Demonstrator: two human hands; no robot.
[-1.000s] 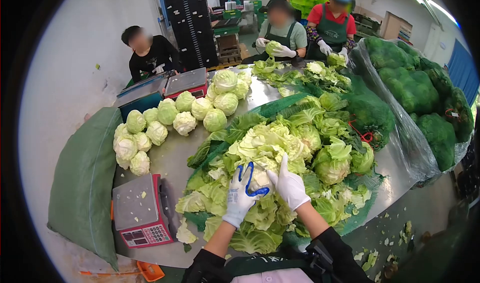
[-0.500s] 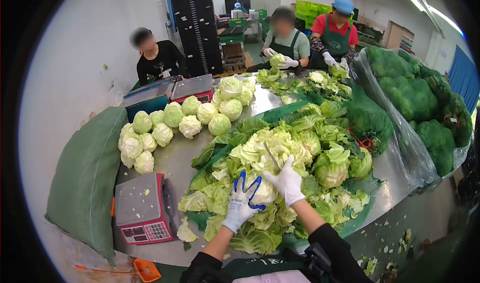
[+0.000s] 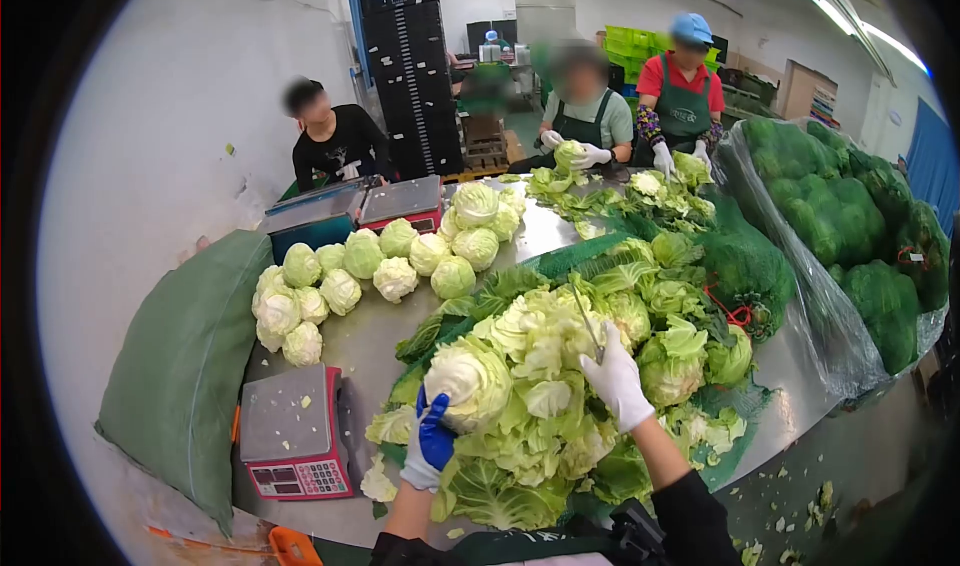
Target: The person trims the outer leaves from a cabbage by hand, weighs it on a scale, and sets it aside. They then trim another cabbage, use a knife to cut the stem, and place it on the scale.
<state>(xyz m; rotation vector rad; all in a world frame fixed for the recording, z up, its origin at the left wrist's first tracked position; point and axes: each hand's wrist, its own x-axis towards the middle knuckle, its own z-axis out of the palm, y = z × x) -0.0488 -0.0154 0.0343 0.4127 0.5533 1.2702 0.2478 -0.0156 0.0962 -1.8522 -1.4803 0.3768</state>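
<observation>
The left hand [image 3: 431, 444] is gloved in blue and white, the right hand [image 3: 617, 380] in white. The held cabbage [image 3: 466, 378] is white and pale green. The scale [image 3: 290, 416] at lower left is red and grey. A sleeve [image 3: 649, 123] at upper right has a purple pattern.

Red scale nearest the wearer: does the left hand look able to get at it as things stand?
Probably yes: only loose leaves and bare tabletop seem to separate the left hand from the scale. That hand holds a cabbage, though, which it might need to put down first.
</observation>
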